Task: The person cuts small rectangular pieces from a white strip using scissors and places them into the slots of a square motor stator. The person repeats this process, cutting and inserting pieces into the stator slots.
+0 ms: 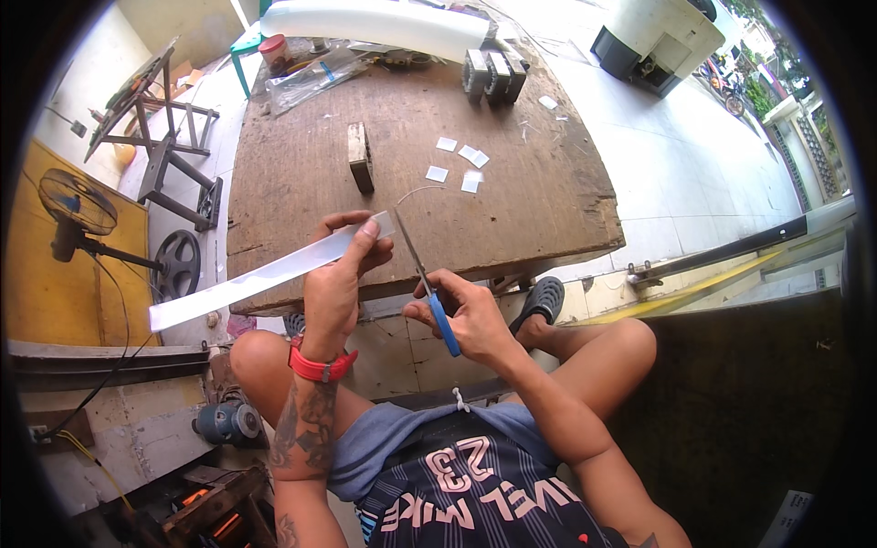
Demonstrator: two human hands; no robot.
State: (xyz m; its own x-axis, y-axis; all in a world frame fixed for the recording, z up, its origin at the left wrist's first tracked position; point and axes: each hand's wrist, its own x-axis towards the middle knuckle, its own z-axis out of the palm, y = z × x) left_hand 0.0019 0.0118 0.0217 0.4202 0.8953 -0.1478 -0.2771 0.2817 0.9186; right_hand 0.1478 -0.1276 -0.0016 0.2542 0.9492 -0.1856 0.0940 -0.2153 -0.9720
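My left hand (343, 260) pinches a long white translucent strip (247, 288) near its right end, thumb on top. The strip slants down to the left, past the table's near edge. Through the handles of blue-handled scissors (442, 320) go the fingers of my right hand (470, 315). The blades point up and away, close beside the strip's right end. Whether they touch it I cannot tell. Several small white squares (437, 173) lie on the wooden table (301, 201) beyond my hands. A small upright block (360, 157) stands left of them.
Finned dark metal blocks (493, 77) stand at the table's far right. Behind them lies a large white roll (375, 23). A clear plastic bag (315, 82) and a red-lidded jar (273, 53) sit far left. A fan (78, 203) stands left of the table.
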